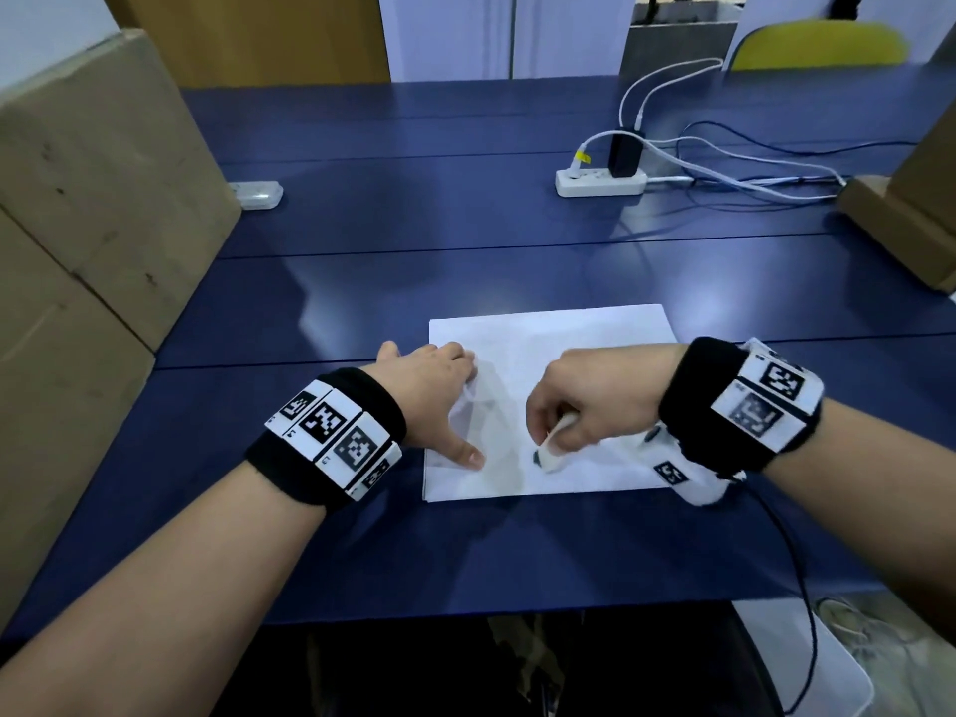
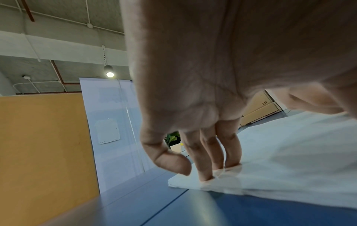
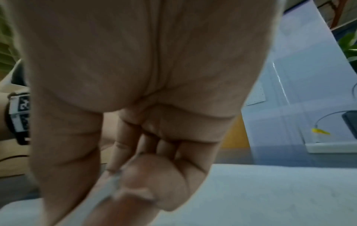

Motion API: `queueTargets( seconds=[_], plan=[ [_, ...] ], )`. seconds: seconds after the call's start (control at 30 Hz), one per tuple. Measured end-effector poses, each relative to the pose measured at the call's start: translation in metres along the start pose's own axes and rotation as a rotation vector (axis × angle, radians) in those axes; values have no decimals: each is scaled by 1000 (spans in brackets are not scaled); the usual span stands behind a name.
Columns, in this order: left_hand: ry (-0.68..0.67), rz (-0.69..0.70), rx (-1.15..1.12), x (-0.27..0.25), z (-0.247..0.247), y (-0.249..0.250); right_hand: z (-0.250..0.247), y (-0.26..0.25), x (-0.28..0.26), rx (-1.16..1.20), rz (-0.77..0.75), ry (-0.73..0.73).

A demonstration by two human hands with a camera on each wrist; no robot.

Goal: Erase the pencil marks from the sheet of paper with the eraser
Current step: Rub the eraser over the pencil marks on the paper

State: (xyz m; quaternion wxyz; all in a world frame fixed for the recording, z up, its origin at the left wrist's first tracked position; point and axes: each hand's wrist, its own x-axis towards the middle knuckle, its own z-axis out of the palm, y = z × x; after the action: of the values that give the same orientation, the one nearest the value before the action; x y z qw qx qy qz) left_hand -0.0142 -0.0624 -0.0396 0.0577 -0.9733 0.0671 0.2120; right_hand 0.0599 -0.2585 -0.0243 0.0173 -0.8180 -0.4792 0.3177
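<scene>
A white sheet of paper (image 1: 579, 349) lies flat on the dark blue table (image 1: 465, 225) in front of me. My left hand (image 1: 434, 390) rests on the sheet's left edge, fingers spread and straight, fingertips (image 2: 207, 177) pressing the paper (image 2: 289, 160) down. My right hand (image 1: 584, 406) pinches a white eraser (image 1: 556, 445) between thumb and fingers, its lower end touching the sheet near the front edge. A small dark mark (image 1: 536, 458) shows beside the eraser tip. In the blurred right wrist view the eraser (image 3: 108, 188) runs between thumb and fingers above the paper (image 3: 270, 191).
Cardboard boxes (image 1: 88, 225) stand along the table's left side and another box (image 1: 910, 219) at the right. A white power strip (image 1: 600, 182) with a black charger and cables lies at the back right. A small white device (image 1: 258, 194) lies at the back left. A black cable (image 1: 796, 561) hangs from my right wrist.
</scene>
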Motion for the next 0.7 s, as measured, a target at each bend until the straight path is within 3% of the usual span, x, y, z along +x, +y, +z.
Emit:
queueTargets(
  seconds=[0.1,0.2,0.27,0.4,0.47,0.6,0.63,0.7],
  plan=[
    [3,2,12,1,-1,1,-5,4,10,-35,19,166],
    [-2,-5,9,1,-2,1,-14,14,20,-18,162,386],
    [-1,-4,13,1,-1,1,-14,17,17,-7,129,333],
    [-12,-10,12,2,-1,1,-3,2,2,15,-9,3],
    [-13,-7,22,3,-3,2,-5,2,5,8,-14,36],
    [-9,-7,25,3,-2,2,-16,20,20,2,147,356],
    [-6,-7,25,3,-2,1,-16,22,20,11,163,377],
    [-6,-7,26,4,-1,1,-12,19,13,2,109,281]
  ],
)
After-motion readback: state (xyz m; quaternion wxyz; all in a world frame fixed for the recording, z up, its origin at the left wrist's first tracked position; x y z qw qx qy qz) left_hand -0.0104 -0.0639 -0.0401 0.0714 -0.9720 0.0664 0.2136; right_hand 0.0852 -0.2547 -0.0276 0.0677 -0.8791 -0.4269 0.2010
